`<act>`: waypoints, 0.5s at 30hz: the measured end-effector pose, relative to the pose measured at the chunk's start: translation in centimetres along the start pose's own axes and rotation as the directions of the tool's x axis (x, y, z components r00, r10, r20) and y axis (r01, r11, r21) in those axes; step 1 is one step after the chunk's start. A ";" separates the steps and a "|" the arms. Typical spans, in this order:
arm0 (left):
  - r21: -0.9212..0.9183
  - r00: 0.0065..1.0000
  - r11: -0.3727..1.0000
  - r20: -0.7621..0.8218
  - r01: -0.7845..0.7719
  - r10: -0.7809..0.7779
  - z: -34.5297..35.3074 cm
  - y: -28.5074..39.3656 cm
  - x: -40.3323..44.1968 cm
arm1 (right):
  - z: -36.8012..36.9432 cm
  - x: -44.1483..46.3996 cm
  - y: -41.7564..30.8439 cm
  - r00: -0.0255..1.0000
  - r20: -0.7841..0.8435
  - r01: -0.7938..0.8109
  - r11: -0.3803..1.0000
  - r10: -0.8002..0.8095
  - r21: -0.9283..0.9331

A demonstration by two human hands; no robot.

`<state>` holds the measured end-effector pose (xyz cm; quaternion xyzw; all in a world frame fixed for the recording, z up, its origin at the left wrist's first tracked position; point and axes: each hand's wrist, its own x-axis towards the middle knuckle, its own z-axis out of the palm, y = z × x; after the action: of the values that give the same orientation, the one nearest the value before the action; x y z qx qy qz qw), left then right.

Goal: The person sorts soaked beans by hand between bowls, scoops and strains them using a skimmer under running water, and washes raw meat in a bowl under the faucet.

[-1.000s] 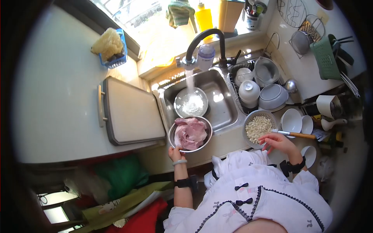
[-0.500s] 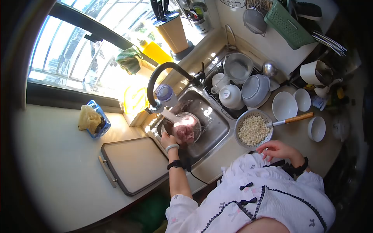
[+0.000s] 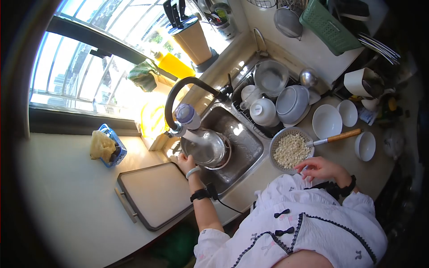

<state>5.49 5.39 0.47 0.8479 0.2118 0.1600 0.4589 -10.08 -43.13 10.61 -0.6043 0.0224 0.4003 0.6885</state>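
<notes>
My left hand [image 3: 186,164], wearing a pale bangle, is closed on the near-left rim of a round metal bowl [image 3: 206,149] in the sink [image 3: 248,154]. Water runs into this bowl from the black faucet [image 3: 190,80], which has a clear and purple filter [image 3: 187,116] at its outlet. Beneath the bowl's right side shows the rim of another round vessel, its contents hidden. My right hand [image 3: 322,169] holds nothing, fingers apart and loosely bent, beside the near edge of a colander-like bowl [image 3: 275,164] of pale kernels [image 3: 291,149]. A wooden-handled utensil [image 3: 337,137] rests in the kernels.
Behind the sink, a dish rack [image 3: 239,96] holds bowls and a cup. White bowls [image 3: 327,121] stand on the right counter. A tray-like board [image 3: 156,194] lies left of the sink, near a blue basket [image 3: 117,152]. A knife block [image 3: 192,42] stands by the window.
Pink meat was visible in a bowl under my left hand; now a metal bowl is held under the water there and the meat is out of sight. My right hand has barely moved.
</notes>
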 end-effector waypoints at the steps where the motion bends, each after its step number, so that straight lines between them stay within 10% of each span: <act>1: -0.017 1.000 1.000 0.025 0.002 -0.002 0.9 1.8 -1.0 | 0.0 -0.2 0.0 1.000 -0.007 0.002 1.000 -0.002 0.003; 4: -0.047 0.994 0.994 0.050 -0.095 0.098 3.0 -1.7 0.4 | 0.2 -0.5 0.1 0.999 -0.039 -0.004 0.999 0.006 0.047; 7: -0.349 0.934 0.869 0.192 0.351 -0.300 4.8 -1.0 1.1 | 0.6 -0.6 0.6 0.998 -0.060 0.014 0.999 -0.011 0.051; 15: -0.703 0.930 0.635 0.361 0.320 -0.069 6.3 -5.0 1.0 | 0.9 -2.0 2.2 0.993 -0.121 0.007 0.994 0.006 0.107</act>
<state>8.18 3.86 -6.95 0.5673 0.1454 0.0514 0.8089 -13.09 -43.54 10.10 -0.5898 0.0854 0.3608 0.7174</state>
